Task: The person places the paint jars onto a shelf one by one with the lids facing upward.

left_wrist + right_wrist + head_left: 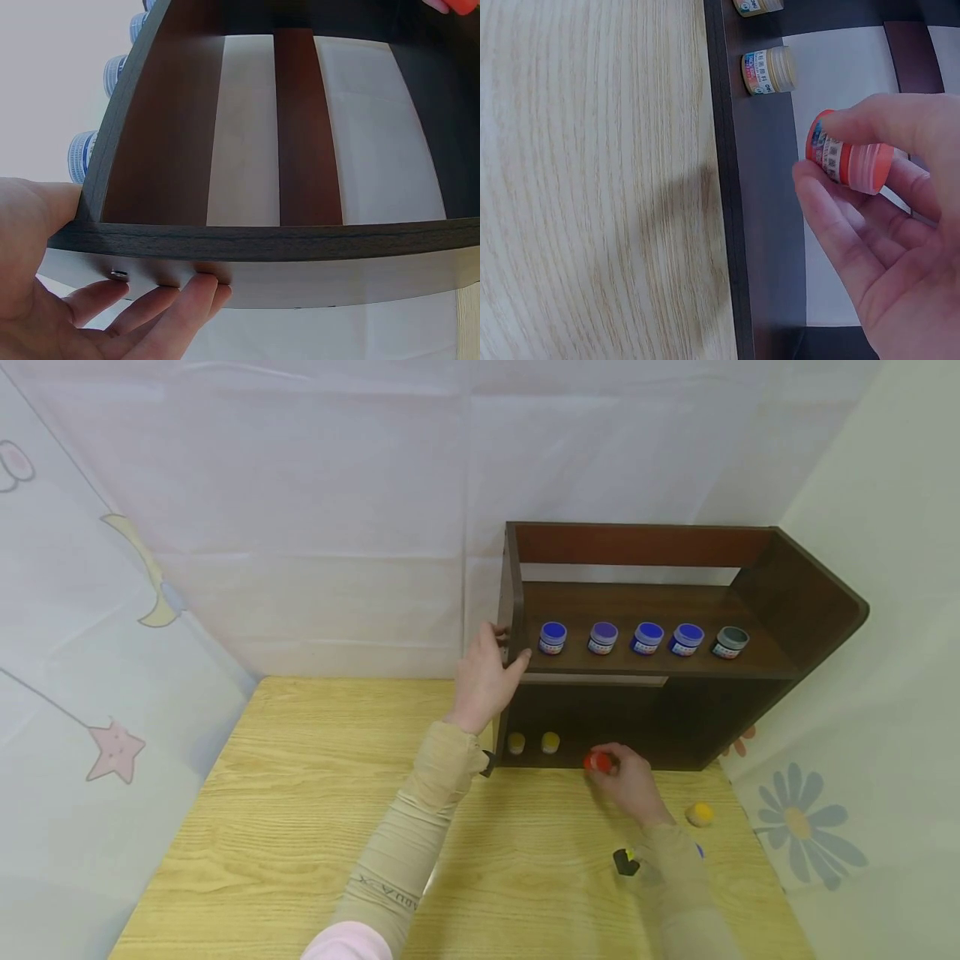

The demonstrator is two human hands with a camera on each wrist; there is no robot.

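A dark brown two-level shelf [645, 543] stands at the back of the table. My left hand [486, 681] grips its left side panel, thumb at the front edge and fingers against the outer face in the left wrist view. With thumb and fingers, my right hand [632, 783] pinches a red paint jar [831, 154] with a white label, close over the front of the lower board. Two yellowish paint jars [769, 70] stand on that board to the left of the red one. Along the upper board is a row of several jars, blue [552, 638], purple [602, 638] and dark grey-green [731, 642].
On the wooden table [300, 793], a yellow jar [701, 814] sits right of my right forearm. A blue thing [700, 851] shows partly behind the right sleeve. A patterned wall sheet [810, 710] rises close to the shelf's right side.
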